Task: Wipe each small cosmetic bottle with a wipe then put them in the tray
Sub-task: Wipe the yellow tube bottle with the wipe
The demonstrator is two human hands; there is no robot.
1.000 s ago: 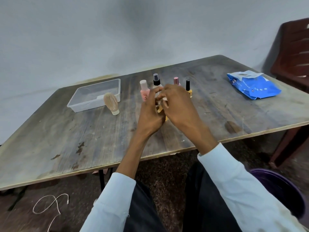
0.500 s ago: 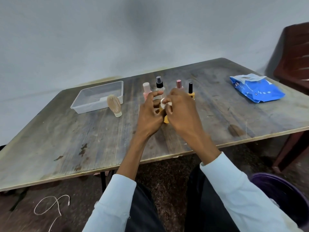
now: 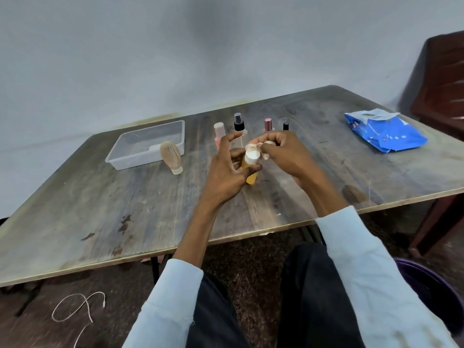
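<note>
Above mid-worktop (image 3: 125,222), our left hand (image 3: 223,177) grips the yellow bottle (image 3: 251,175); our right hand (image 3: 283,154) pinches the wipe (image 3: 256,148) at its cap. The clear tray (image 3: 120,160) sits far-left, contents unclear.

I hold both hands raised together in front of me, forearms reaching out from pale sleeves. My left hand (image 3: 226,172) curls thumb and fingers in a grip; my right hand (image 3: 283,153) pinches with bent fingertips.

White cap (image 3: 251,154) of yellow bottle (image 3: 251,177) now exposed
</note>
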